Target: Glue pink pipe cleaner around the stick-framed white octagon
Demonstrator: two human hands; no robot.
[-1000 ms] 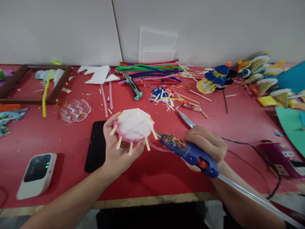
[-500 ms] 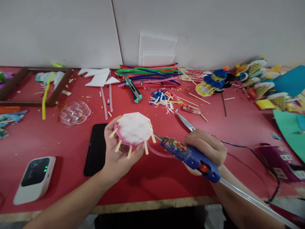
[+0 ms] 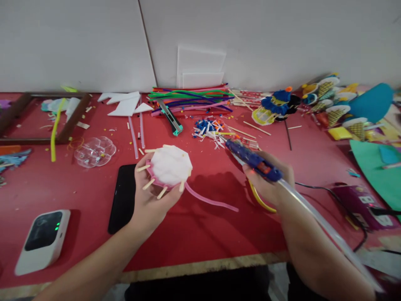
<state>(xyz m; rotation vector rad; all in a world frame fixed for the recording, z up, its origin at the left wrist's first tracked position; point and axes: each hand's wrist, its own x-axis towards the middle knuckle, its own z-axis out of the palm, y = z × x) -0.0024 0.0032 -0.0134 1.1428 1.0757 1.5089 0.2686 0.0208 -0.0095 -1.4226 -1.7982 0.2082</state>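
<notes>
My left hand (image 3: 153, 200) is closed around the rim of a white octagonal foam disc (image 3: 171, 165), held up over the table. Short wooden sticks (image 3: 162, 192) jut out around its edge, with a pink pipe cleaner (image 3: 213, 201) wound among them and its loose end trailing right. In my right hand (image 3: 269, 179) is a blue hot glue gun (image 3: 252, 159), its nozzle pointing up and left, apart from the disc. A clear glue stick (image 3: 316, 221) runs out of its back. Below the gun lies a yellow-handled metal tool (image 3: 261, 200), partly hidden by my hand.
A black phone (image 3: 123, 200) and a white device with a screen (image 3: 44, 240) lie to the left. Along the back are pipe cleaners (image 3: 191, 98), a utility knife (image 3: 171, 118) and scraps (image 3: 208, 129). A purple power box (image 3: 365, 205) stands right, its cord nearby.
The glue gun has moved from the disc's right edge up and away to the right, baring the pipe cleaner's tail. The disc stays in my left hand, slightly turned. The view has shifted a little.
</notes>
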